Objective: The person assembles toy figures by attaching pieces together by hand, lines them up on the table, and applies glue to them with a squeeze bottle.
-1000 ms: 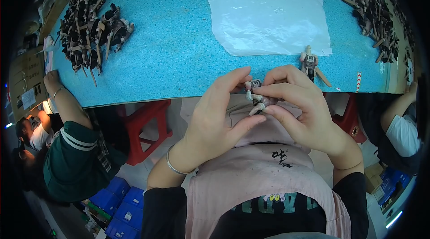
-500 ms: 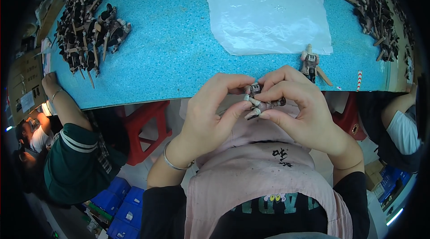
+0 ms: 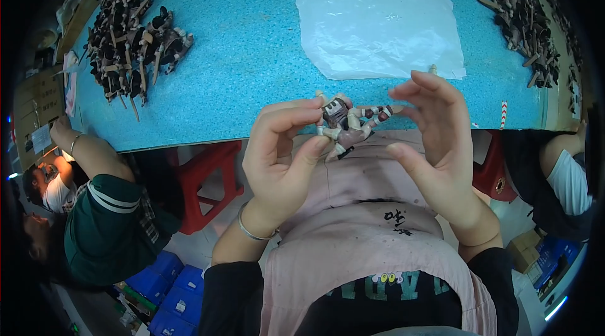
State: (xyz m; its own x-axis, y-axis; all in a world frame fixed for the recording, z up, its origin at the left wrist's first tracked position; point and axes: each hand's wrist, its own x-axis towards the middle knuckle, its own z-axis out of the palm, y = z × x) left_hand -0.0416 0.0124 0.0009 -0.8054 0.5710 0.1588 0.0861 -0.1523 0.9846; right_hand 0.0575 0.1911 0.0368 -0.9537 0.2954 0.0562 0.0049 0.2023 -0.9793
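Observation:
My left hand (image 3: pixel 274 156) pinches a small jointed toy figure (image 3: pixel 353 129) by its upper body, between thumb and fingers. The figure has a brown-grey vest, pale limbs and dark bands on its legs, and it lies tilted with its legs toward the right. My right hand (image 3: pixel 444 141) is open beside those legs, thumb and fingers spread apart; one foot reaches close to its fingers, and I cannot tell whether they touch. Both hands are over my lap at the table's front edge. Behind my right fingers only the pale top of a second figure (image 3: pixel 433 69) shows.
A whitish plastic sheet (image 3: pixel 378 34) lies on the blue table (image 3: pixel 233 52). Heaps of similar figures are at the left (image 3: pixel 120 37) and right (image 3: pixel 520 21). A red-and-white strip (image 3: pixel 503 115) is near the front edge. Co-workers sit on both sides; a red stool (image 3: pixel 208 185) stands below.
My right hand has let go of the figure and moved up and right, its fingers spreading. My left hand has shifted slightly left with the figure, whose legs have swung into view.

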